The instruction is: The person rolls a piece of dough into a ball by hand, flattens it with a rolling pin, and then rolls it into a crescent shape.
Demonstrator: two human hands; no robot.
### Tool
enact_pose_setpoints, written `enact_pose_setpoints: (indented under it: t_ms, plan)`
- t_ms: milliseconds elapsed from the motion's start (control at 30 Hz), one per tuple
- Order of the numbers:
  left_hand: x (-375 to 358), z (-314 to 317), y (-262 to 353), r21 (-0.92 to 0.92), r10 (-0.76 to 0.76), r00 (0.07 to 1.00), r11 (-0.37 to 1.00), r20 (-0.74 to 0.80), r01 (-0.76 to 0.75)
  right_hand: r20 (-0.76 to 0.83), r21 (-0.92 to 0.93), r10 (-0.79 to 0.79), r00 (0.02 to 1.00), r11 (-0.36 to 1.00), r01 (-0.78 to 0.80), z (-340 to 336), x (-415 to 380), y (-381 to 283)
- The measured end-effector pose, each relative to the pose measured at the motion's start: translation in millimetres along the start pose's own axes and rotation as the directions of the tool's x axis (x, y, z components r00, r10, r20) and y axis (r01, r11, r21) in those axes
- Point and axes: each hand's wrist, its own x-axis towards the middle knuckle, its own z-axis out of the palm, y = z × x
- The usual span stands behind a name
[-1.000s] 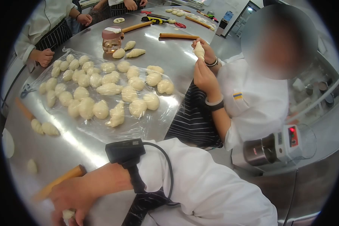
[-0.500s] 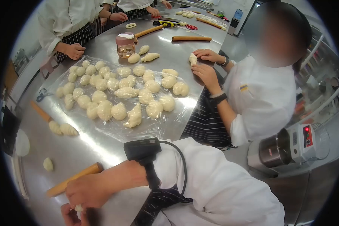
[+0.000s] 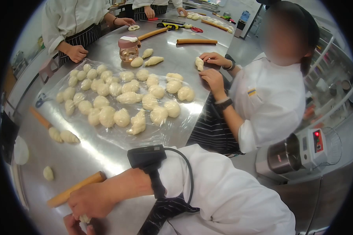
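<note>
At the lower left, a small piece of dough [image 3: 84, 219] is pinched between my two hands, mostly covered by fingers. My right hand [image 3: 91, 200] reaches in from the right with its fingers curled over the dough from above. Below it, my left hand [image 3: 76, 227] grips the same piece from underneath, partly cut off by the dark edge of the view. A wooden rolling pin [image 3: 76, 189] lies on the steel table just behind my right hand. One small dough ball [image 3: 48, 173] rests beyond the pin.
Several dough balls [image 3: 106, 116] lie under plastic wrap mid-table. Two shaped dough pieces [image 3: 69, 136] sit by another rolling pin [image 3: 40, 117]. A co-worker's hands [image 3: 213, 74] touch a spiral dough piece [image 3: 199, 64]. A jar [image 3: 128, 51] and scissors [image 3: 40, 100] stand farther off.
The view has shifted slightly. My hands stay together around the dough piece, and a bit more of it shows between the fingers. Across the table, a person's hand has reached to the ring-shaped dough.
</note>
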Motion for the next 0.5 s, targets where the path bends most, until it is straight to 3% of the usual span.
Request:
enact_pose_setpoints:
  t_ms: [300, 500]
  plan:
    - [8.7, 4.1, 7.3, 0.119, -0.006, 1.0, 0.993, 0.005, 0.005, 0.029, 0.054, 0.028, 0.999, 0.998, -0.029, 4.9, -2.0, 4.0]
    - [11.9, 6.7, 16.6, 0.168, -0.178, 0.983, 0.971, 0.044, 0.169, 0.048, 0.153, -0.052, 0.997, 0.987, 0.044, 2.9, -0.2, 3.5]
